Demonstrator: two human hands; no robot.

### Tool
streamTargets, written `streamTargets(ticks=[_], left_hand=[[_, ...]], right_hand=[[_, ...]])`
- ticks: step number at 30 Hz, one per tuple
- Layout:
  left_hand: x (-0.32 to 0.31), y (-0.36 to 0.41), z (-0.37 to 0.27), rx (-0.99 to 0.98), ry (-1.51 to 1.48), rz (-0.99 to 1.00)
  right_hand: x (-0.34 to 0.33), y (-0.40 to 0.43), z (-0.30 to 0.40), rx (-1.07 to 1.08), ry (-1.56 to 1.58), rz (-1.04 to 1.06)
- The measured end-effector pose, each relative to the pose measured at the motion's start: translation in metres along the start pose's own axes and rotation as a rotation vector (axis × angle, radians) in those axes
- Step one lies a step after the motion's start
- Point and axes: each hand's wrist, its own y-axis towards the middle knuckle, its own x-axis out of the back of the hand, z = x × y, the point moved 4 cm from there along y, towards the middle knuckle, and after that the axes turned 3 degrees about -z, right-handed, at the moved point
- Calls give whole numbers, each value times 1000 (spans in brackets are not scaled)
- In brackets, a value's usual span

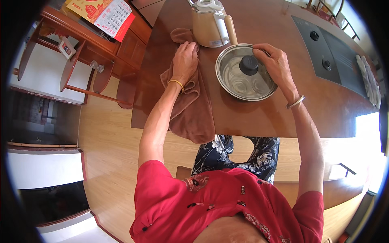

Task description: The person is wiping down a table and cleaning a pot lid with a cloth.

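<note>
My left hand (pixel 185 59) lies on a crumpled brown cloth (pixel 194 118), its fingers curled over the fabric. Part of the cloth hangs over the table's near edge. A steel pot (pixel 219 79) stands to the right of the cloth, covered by a glass lid (pixel 232 73) with a black knob (pixel 249 65). My right hand (pixel 275 62) grips the pot's right rim, thumb on top; its fingertips are partly hidden. Behind the pot is a beige kettle (pixel 206 29). A tan handle (pixel 231 30) rises between them; I cannot tell which it belongs to.
The brown table (pixel 258 121) has a dark built-in cooktop (pixel 331 57) with two knobs at the right. Grey gloves (pixel 368 80) lie on its far right side. A wooden shelf unit (pixel 101 68) with a calendar (pixel 112 15) and a framed photo (pixel 66 48) stands at left.
</note>
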Motion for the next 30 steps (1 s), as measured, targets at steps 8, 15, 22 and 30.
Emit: streamTargets(ticks=[8,15,22,30], left_hand=[[-1,1,-1,-28,19,-20],[1,2,-2,-36,25,-29],[-1,2,1,-3,33,2],[1,4,-3,17,27,23]], right_hand=[[0,2,-3,24,-41,5],[-1,0,-1,-23,33,16],[-1,0,2,-25,7,25],[0,1,-2,-17,0,24]])
